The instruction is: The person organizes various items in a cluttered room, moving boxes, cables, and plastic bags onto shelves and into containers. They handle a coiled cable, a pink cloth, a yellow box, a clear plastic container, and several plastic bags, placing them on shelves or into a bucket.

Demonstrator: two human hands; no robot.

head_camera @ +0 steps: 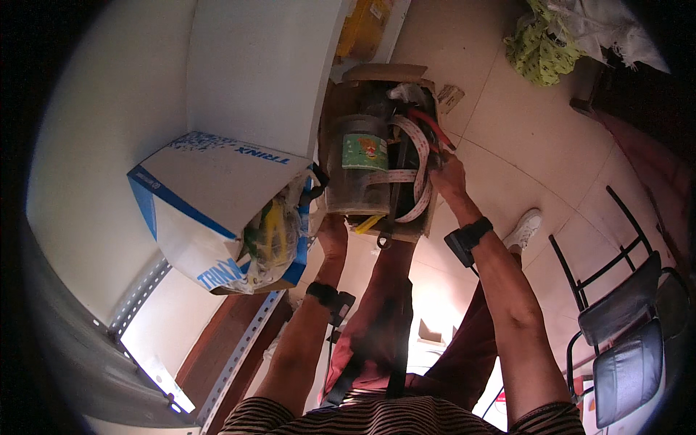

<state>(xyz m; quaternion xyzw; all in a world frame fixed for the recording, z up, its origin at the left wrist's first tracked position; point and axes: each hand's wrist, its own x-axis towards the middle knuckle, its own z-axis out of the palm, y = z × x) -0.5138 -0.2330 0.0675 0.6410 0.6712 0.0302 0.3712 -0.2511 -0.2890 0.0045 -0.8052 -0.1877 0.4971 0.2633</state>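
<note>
A cardboard box [420, 231] full of odds and ends is between my hands, in front of my legs. My left hand [333, 235] grips its near left corner from below, the fingertips hidden. On the right side, my right hand [450, 178] holds the box wall, close to a red-handled tool [432, 128]. Inside lies a clear plastic jar [356, 190] with a green picture label. Beside the jar are a looped white strip with red print [421, 163], a dark metal bar with a ring end [384, 239], a yellow piece [370, 224] and crumpled clear plastic [408, 93].
A white and blue Trinx box [217, 185] holding plastic-wrapped items stands at left on a perforated metal shelf frame [239, 356]. Beyond are a white panel [255, 70] and a yellow container [363, 30]. Right are a black folding chair [625, 348] and a green bag [544, 51].
</note>
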